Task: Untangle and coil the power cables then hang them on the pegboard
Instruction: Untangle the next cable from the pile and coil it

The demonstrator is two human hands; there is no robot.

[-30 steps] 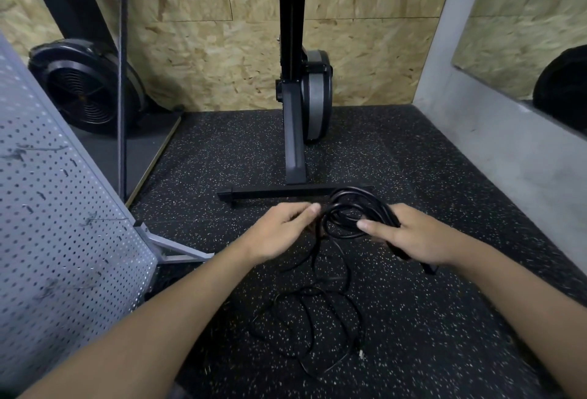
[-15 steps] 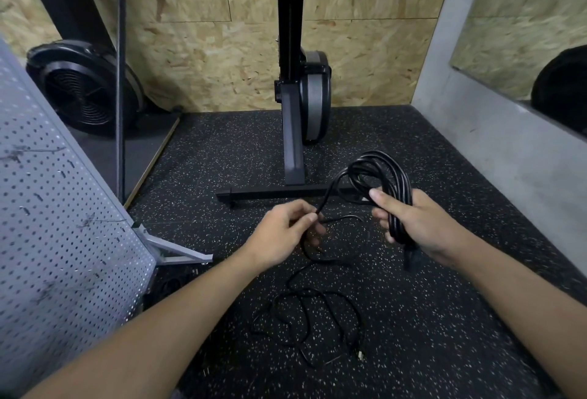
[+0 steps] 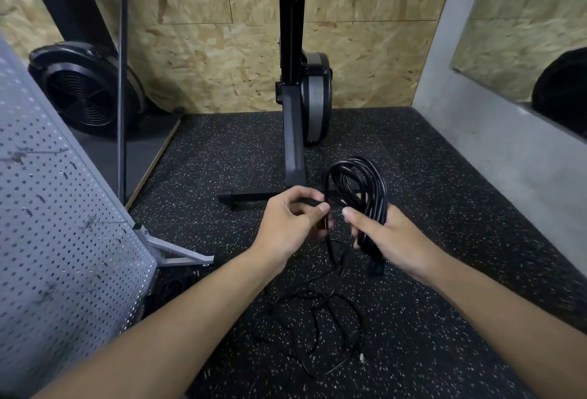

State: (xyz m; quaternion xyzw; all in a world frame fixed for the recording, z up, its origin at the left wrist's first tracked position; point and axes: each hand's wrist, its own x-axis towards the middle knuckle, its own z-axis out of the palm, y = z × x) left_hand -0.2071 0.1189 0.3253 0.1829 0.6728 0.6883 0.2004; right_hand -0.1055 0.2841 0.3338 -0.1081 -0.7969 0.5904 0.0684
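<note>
Black cable (image 3: 355, 182) loops stand up from the right hand (image 3: 394, 239), whose fingers curl round the bunch. The left hand (image 3: 286, 227), just beside it, pinches one strand between thumb and finger. More cable lies loose on the near floor (image 3: 397, 351). The pegboard (image 3: 57, 239) stands at the left.
</note>
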